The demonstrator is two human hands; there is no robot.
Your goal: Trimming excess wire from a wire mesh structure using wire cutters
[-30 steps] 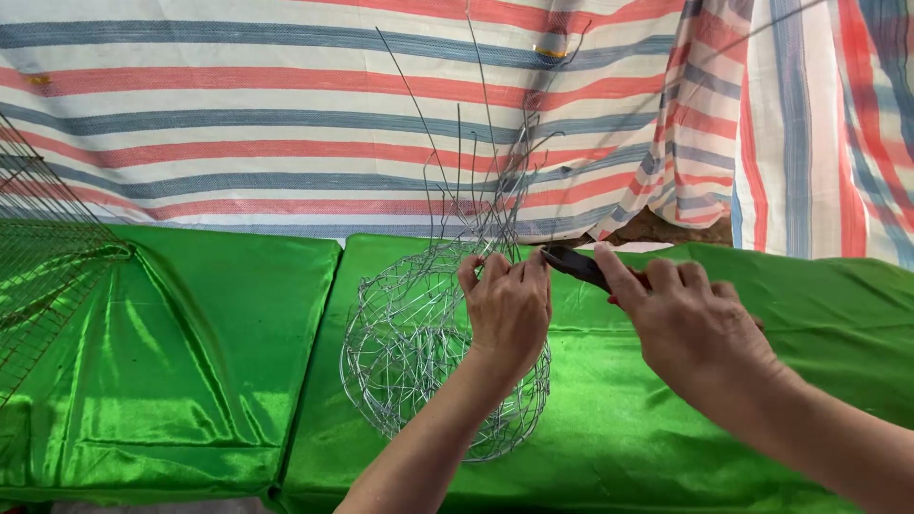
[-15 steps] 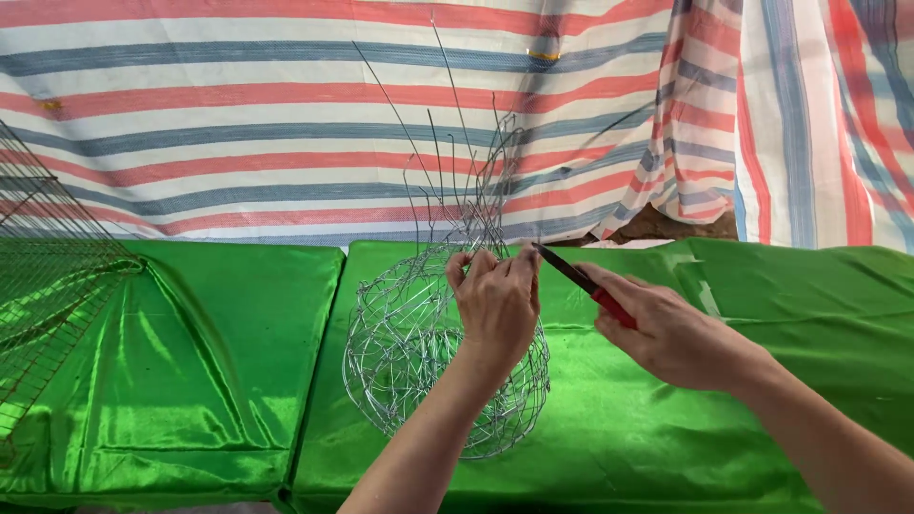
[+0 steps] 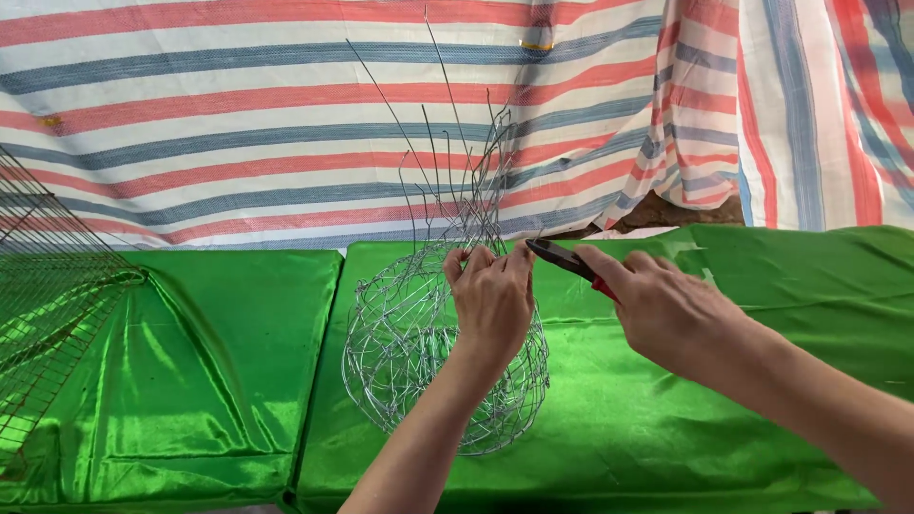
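1. Left hand (image 3: 493,303) – seen from the back, fingers curled shut, pinching wire at the top of the wire basket (image 3: 419,371). The exact strand held is hidden behind the fingers.
2. Right hand (image 3: 671,314) – closed around pliers (image 3: 562,259) w/ red handles; index finger laid along the top. Dark jaws point left, tips just beside the left-hand fingertips. Cannot tell whether the jaws grip a wire.
3. Wire basket – rounded, silver mesh, sits on the green cloth (image 3: 666,447) approx. centre of view, directly under the left hand and forearm.
4. Loose wire ends (image 3: 457,171) – thin strands rise from the basket top, fanning upward, some bent, in front of the backdrop.
5. Wire grid (image 3: 48,295) – flat mesh panel at far left, tilted, lower part over the green cloth, well apart from both hands.
6. Backdrop – striped tarp (image 3: 238,124), red, blue and white bands, hangs behind the table.
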